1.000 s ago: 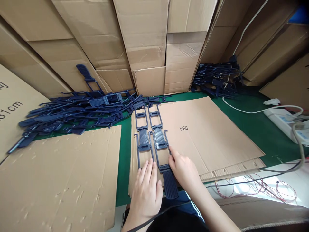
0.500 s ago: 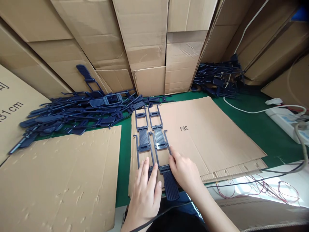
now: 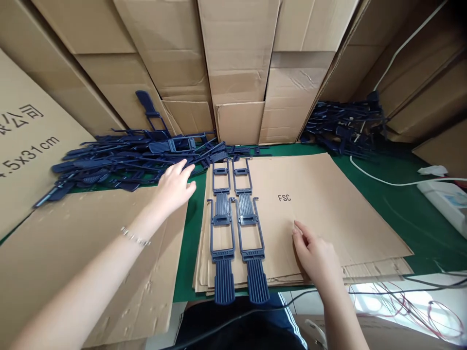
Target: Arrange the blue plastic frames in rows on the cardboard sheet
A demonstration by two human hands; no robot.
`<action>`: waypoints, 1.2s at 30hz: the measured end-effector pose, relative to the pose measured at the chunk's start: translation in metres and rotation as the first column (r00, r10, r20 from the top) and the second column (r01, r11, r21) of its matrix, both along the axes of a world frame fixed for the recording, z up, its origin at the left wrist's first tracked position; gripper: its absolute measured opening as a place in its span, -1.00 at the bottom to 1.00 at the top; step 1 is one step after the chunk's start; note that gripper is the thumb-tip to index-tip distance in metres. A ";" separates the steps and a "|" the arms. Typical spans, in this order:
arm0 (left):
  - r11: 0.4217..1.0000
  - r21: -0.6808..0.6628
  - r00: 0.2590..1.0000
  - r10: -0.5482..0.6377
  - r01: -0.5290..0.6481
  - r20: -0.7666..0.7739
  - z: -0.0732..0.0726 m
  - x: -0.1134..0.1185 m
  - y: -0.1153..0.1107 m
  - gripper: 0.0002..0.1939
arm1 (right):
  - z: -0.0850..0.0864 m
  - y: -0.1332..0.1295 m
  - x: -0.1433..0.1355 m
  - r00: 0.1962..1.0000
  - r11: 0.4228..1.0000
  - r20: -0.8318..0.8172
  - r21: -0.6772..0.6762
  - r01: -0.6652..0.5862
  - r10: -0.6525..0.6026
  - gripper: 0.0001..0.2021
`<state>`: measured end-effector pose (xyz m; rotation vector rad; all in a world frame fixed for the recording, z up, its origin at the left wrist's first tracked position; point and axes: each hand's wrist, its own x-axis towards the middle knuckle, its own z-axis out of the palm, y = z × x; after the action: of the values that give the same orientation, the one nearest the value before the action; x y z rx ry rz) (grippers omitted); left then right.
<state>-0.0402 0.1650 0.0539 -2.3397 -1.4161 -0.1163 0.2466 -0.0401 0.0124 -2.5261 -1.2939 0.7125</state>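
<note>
Two columns of dark blue plastic frames with ribbed paddles lie side by side on a cardboard sheet marked FSC. The left column's lower piece and the right column's lower piece stick out over the front edge. My left hand is open, fingers spread, just in front of a heap of similar blue pieces, with nothing in it. My right hand hovers low over or rests on the sheet, right of the columns, thumb and index finger close together; whether anything is between them cannot be seen.
Cardboard boxes form a wall behind the green table. Another heap of blue pieces is at the back right, near a white cable and power strip. A cardboard sheet lies at left; loose wires run at lower right.
My left hand has left the left column and reached forward to the heap. My right hand has let go of the right column and moved right. The view has shifted slightly left.
</note>
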 end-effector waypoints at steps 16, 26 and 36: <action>0.964 -0.177 0.957 0.154 -0.201 -0.246 -0.030 0.006 0.079 -0.83 | -0.001 0.001 -0.003 0.992 0.993 0.067 -0.058 -0.102 0.106 -0.50; 0.921 -0.369 0.988 0.151 -0.125 0.043 -0.012 -0.010 0.121 -0.80 | -0.003 -0.002 -0.004 0.993 0.994 0.035 -0.033 -0.109 0.110 -0.55; 0.901 -0.426 0.872 0.143 0.081 0.469 0.027 -0.031 0.153 -0.80 | -0.006 -0.005 -0.003 0.989 0.991 0.062 -0.001 -0.137 0.137 -0.56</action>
<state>-0.0710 0.3175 0.0814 -2.7816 -1.8819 -0.4620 0.2434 -0.0448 0.0065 -2.4940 -1.5005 0.6627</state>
